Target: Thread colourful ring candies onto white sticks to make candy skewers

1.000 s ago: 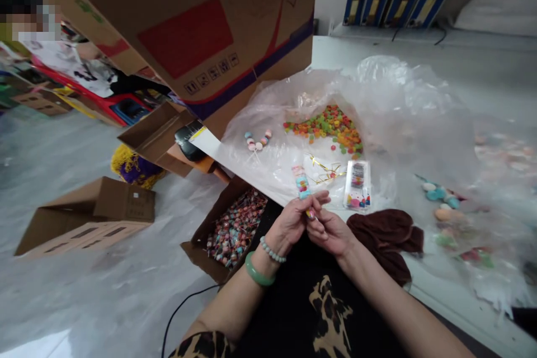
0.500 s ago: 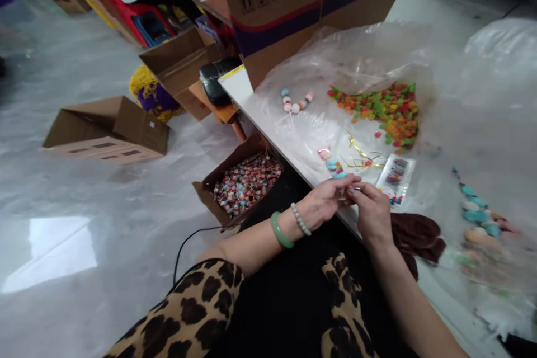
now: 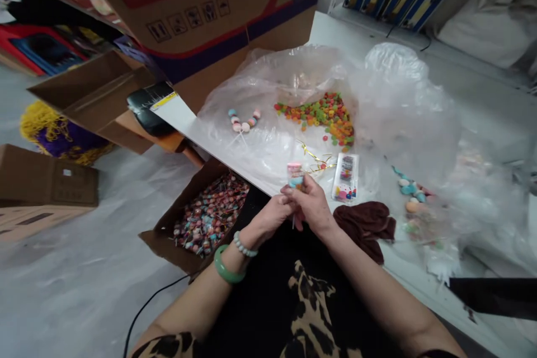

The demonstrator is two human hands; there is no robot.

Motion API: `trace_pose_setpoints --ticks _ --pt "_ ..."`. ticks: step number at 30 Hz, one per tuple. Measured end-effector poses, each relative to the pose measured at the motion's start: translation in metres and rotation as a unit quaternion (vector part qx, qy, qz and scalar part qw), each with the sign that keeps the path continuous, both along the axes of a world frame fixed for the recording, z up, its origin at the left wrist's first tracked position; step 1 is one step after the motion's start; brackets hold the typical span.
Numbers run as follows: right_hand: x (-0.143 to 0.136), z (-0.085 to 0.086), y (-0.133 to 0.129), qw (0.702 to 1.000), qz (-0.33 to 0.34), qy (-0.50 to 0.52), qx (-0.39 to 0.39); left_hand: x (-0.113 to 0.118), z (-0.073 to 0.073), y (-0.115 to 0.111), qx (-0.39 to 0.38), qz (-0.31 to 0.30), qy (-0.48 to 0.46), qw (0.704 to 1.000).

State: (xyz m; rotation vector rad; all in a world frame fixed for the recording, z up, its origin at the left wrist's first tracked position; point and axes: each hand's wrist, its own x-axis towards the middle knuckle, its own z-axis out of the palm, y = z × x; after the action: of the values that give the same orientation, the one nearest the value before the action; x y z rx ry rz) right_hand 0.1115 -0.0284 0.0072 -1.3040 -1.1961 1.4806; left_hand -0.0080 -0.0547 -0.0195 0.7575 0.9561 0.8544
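Moved: since half a second ago, the right hand (image 3: 314, 204) goes up along the candy pack (image 3: 295, 168) and now covers more of it; the view turns too.
Right hand: closed on the candy pack, with the thumb across it.
Left hand (image 3: 277, 210): curled shut around the pack's lower part, touching the right hand.
Candy pack: in both hands, just over the table's near edge; its pink top and blue candies show through shiny clear wrap, and the rest is hidden by fingers.
Candy box (image 3: 168, 250): brown cardboard on the floor, full of little wrapped candies, many pink, white and blue.
Clear plastic (image 3: 386, 100): thin, crinkly and spread on the table, with a pile of ring candies (image 3: 335, 117) in red, green and orange.
Candy sticks (image 3: 240, 126): 2 rows of round beads make a V.
Gold ties (image 3: 311, 154): thin, shiny and bent.
Flat packet (image 3: 345, 178): a white rectangle with colored dots, beside the ties.
Brown cloth (image 3: 364, 226): soft and crumpled, near the right wrist.
Big box (image 3: 247, 28): stiff cardboard with red and purple print.
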Motion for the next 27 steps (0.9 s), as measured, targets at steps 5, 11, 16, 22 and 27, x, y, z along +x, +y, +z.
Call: trace_pose_setpoints --ticks 5,11,16,22,27 --pt "-0.022 -0.01 0.026 0.991 -0.11 0.062 -0.048 0.001 -0.007 -0.001 0.077 0.201 0.215 0.953" --pt "-0.005 -0.002 0.103 0.978 0.005 -0.2 0.055 -0.025 -0.026 0.007 0.144 0.323 0.33 0.875" --pt "-0.004 -0.011 0.157 0.815 0.027 -0.573 0.078 -0.037 -0.027 0.017 0.023 0.364 0.13 0.922" --pt "-0.001 -0.018 0.152 0.794 0.043 -0.598 0.099 -0.043 -0.008 0.024 -0.067 0.367 0.046 0.927" --pt "0.02 -0.021 0.149 0.799 0.081 -0.548 0.233 -0.04 -0.003 0.035 -0.07 0.355 0.017 0.932"
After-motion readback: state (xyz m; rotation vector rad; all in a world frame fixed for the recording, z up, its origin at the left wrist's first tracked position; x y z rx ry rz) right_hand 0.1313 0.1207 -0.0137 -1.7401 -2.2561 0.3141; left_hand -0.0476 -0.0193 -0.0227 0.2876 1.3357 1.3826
